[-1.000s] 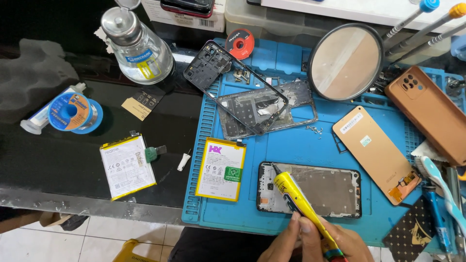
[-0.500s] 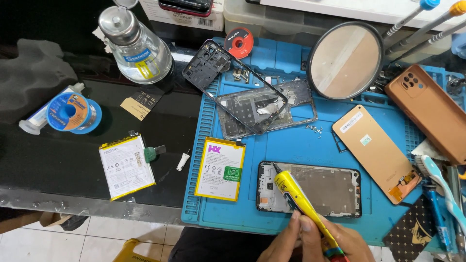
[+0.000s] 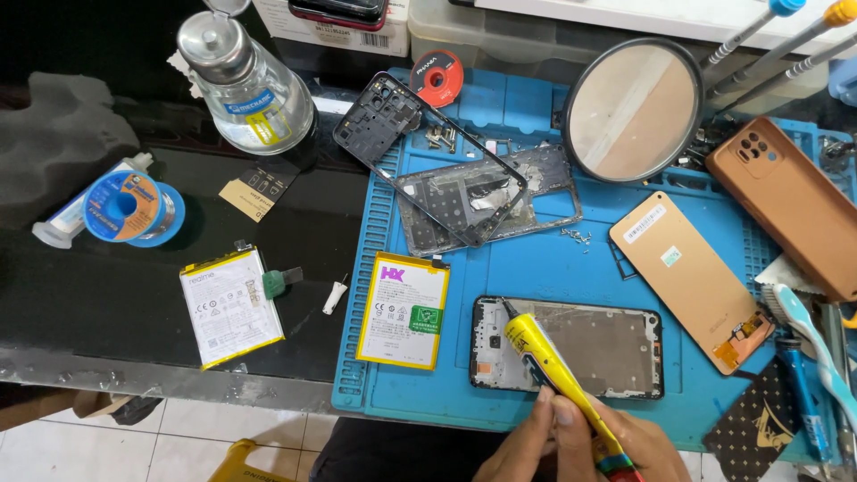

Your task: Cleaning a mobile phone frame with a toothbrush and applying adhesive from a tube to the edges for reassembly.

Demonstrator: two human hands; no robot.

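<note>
Hands (image 3: 580,442) squeeze yellow glue tube (image 3: 553,370) onto phone frame (image 3: 607,348).

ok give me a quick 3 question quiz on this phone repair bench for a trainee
1. True or false: the nozzle of the yellow glue tube rests at the upper left corner of the open phone frame.
2. Which lies fully on the black bench top, off the blue mat?
A. the battery with the green tab
B. the round mirror
C. the gold screen panel
3. Fill in: both hands, left hand and right hand, grip the ____ end of the tube.

Key: 1 true; 2 A; 3 rear
</note>
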